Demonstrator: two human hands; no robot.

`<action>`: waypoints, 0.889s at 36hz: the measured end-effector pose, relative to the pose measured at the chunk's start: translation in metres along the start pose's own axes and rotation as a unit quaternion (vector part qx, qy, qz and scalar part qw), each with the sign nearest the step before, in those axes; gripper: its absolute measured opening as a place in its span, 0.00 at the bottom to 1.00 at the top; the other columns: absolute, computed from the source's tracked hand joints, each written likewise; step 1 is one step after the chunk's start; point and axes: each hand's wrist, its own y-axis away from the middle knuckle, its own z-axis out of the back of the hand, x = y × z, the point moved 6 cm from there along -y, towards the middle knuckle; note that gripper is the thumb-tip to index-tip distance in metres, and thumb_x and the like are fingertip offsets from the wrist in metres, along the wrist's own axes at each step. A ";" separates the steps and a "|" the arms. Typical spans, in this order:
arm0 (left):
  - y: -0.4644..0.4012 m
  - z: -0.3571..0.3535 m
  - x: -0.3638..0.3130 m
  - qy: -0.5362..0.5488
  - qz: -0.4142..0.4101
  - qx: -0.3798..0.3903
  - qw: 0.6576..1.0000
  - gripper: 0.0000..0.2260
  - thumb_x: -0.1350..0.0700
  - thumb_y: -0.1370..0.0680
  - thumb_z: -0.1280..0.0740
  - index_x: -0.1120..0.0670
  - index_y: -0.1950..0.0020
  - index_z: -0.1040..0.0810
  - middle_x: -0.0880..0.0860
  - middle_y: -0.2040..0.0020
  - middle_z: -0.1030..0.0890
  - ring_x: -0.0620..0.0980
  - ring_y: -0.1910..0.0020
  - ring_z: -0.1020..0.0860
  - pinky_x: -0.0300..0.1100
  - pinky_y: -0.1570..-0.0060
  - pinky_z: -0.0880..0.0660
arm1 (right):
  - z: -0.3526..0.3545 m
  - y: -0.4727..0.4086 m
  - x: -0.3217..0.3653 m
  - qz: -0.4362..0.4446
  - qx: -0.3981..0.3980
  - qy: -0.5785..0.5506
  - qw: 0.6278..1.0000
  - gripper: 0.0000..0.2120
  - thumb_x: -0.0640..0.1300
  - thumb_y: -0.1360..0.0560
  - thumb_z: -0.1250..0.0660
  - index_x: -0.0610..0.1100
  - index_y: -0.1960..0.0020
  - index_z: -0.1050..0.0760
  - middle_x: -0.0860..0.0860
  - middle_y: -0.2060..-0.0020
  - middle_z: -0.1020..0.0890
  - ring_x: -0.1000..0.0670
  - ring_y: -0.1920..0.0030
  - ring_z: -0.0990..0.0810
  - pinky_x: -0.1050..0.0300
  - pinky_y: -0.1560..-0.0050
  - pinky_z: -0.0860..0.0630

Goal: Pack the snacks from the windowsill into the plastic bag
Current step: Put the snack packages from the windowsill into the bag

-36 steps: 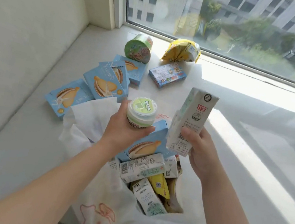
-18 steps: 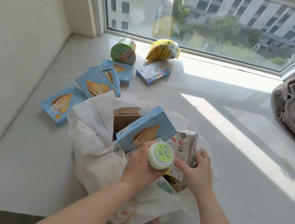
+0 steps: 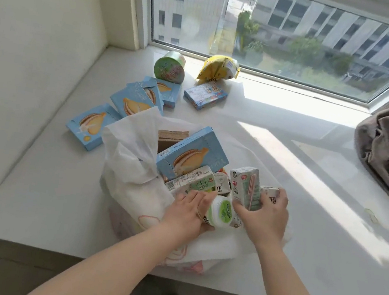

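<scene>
Head view: both hands down at the mouth of the plastic bag (image 3: 133,163), which sits on the near part of the windowsill (image 3: 283,184) already crowded with cartons and a blue biscuit box (image 3: 192,157).

Left hand (image 3: 185,214) cupping the small green-lidded tub (image 3: 220,213) from its left side, fingers loosely curled against the tub's wall, lid turned up and toward the camera. Right hand (image 3: 266,215) wrapped round the pale green drink carton (image 3: 245,188), which stands upright just right of the tub, thumb across its near face, the other fingers curled behind its right edge.

Best handled, probably, by lowering the carton into the gap beside the cartons already packed, then letting go once it rests, and by tucking the tub flat rather than on edge so it cannot roll out. Worth keeping the bag's near lip from folding under.

Not yet packed, at far left on the sill: three blue biscuit packs (image 3: 132,100), a green cup (image 3: 170,69), a yellow packet (image 3: 218,69) and a small blue box (image 3: 206,94). Grey cloth (image 3: 388,147) heaped at far right.
</scene>
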 end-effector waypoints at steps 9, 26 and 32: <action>0.029 -0.021 -0.018 -0.012 0.004 0.164 0.986 0.34 0.38 0.21 0.44 0.45 0.23 0.60 0.47 0.23 0.51 0.52 0.24 0.49 0.50 0.30 0.40 | 0.004 0.021 0.028 0.061 0.022 -0.063 0.996 0.26 0.62 0.38 0.31 0.48 0.46 0.20 0.48 0.27 0.42 0.46 0.31 0.38 0.51 0.31 0.39; 0.091 0.045 0.042 -0.168 0.005 0.173 0.971 0.16 0.39 0.23 0.40 0.50 0.52 0.21 0.47 0.55 0.22 0.47 0.53 0.32 0.43 0.60 0.33 | -0.026 0.046 0.074 0.140 0.154 -0.048 0.977 0.26 0.60 0.34 0.29 0.52 0.39 0.24 0.50 0.26 0.46 0.46 0.29 0.42 0.51 0.32 0.37; 0.139 0.052 0.074 -0.107 0.071 0.146 0.981 0.12 0.45 0.22 0.39 0.48 0.47 0.20 0.45 0.48 0.22 0.45 0.45 0.30 0.42 0.53 0.31 | -0.057 0.071 0.121 0.287 0.208 0.136 0.925 0.30 0.66 0.35 0.34 0.55 0.37 0.29 0.50 0.24 0.51 0.41 0.32 0.39 0.47 0.35 0.37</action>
